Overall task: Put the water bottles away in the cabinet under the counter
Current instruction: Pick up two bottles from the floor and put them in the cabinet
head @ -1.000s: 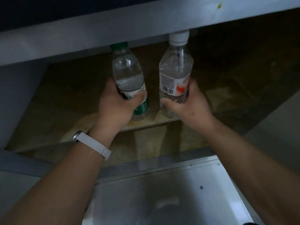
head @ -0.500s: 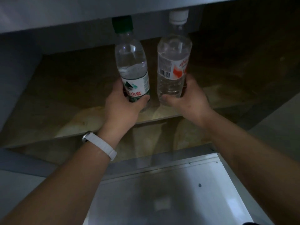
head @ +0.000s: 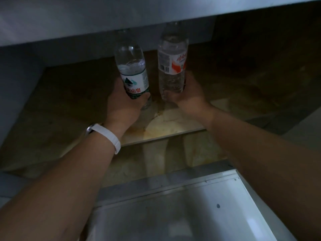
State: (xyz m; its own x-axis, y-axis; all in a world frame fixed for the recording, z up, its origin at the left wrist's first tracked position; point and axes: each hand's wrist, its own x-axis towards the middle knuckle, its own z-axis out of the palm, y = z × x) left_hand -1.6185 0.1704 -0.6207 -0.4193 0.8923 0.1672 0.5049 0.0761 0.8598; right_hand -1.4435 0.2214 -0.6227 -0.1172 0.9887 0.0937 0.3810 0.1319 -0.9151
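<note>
The counter's front edge point(head: 104, 20) hangs low across the top of the opening and hides the caps of the 2 bottles, so headroom there cannot be judged. The left hand point(head: 121, 108) gripping the green-labelled bottle point(head: 132, 70) and the right hand point(head: 187, 98) gripping the red-labelled bottle point(head: 172, 63) fill the middle of the shelf point(head: 69, 108), with a narrow gap between the bottles. The shelf lies bare leftward up to the grey side wall point(head: 15, 87), and rightward into darkness. The open door point(head: 173, 206) juts out beneath both forearms.

Dim, murky, soft focus, shadowed interior.
</note>
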